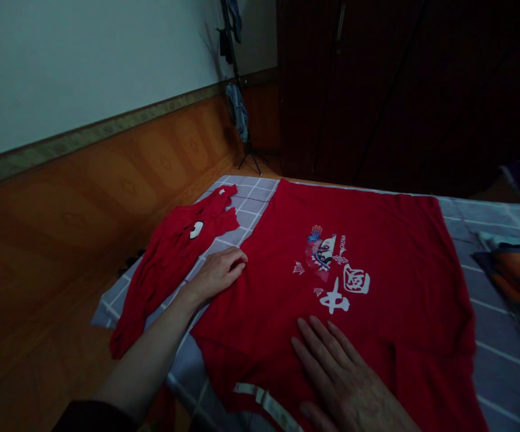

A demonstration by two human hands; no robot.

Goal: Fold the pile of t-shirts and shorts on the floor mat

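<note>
A red T-shirt (390,252) lies spread out, its white characters and colourful print facing up and its neckline toward me. My left hand (221,273) is at the shirt's left edge, fingers curled and closed on the fabric there. Flat on the shirt below the print rests my right hand (345,378), fingers stretched out and holding nothing. A pale strip of tape (268,405) shows along the neckline near the bottom of the view.
Another red garment (170,240) with a white eye-like patch lies crumpled on the left. Under both is a grey checked sheet (498,348). Folded dark and orange cloth (511,276) sits at the right. A clothes stand (248,144) and dark wardrobe (354,90) stand behind.
</note>
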